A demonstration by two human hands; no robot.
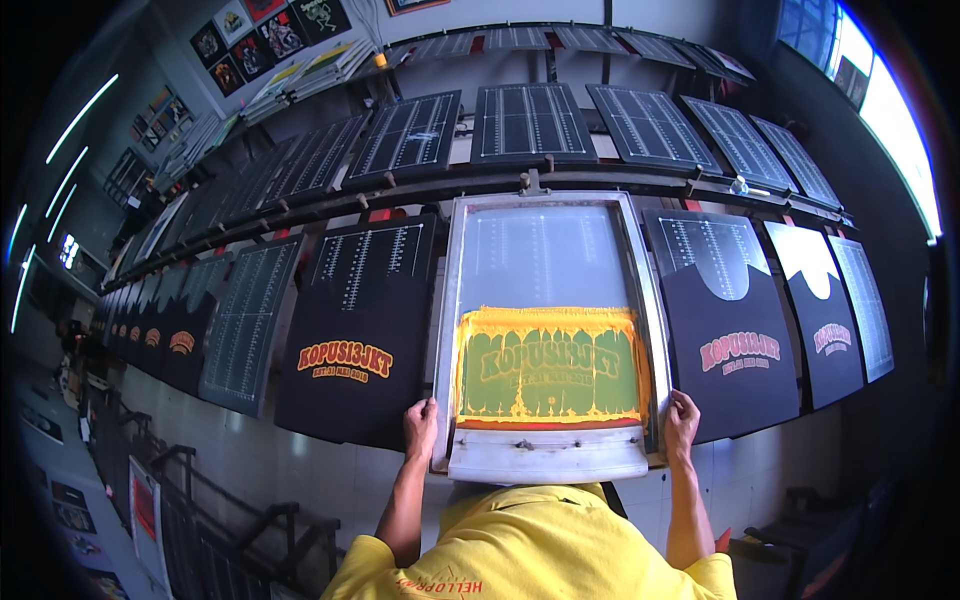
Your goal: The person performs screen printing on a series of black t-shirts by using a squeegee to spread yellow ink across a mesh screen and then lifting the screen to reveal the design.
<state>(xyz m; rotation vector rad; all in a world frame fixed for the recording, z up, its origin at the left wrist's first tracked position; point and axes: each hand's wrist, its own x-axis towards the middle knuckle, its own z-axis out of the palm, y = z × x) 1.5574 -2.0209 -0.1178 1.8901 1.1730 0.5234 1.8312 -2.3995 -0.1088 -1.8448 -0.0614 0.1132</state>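
A screen printing frame (447,330) with a pale metal rim lies in front of me, over one of the boards. Yellow-orange ink (550,320) is smeared around the green stencil area of its mesh, where arched lettering shows through. Across the near end of the frame rests a wide pale squeegee (547,456). My left hand (421,428) is closed at the frame's lower left edge, fingers curled in. On the opposite side my right hand (682,425) grips the lower right edge. What lies beneath the mesh is mostly hidden.
A dark printed T-shirt (345,340) is stretched on the board to the left. Another printed shirt (735,340) lies to the right. Behind a dark rail, marked boards (530,122) stand in rows. Framed prints (270,40) hang on the far wall.
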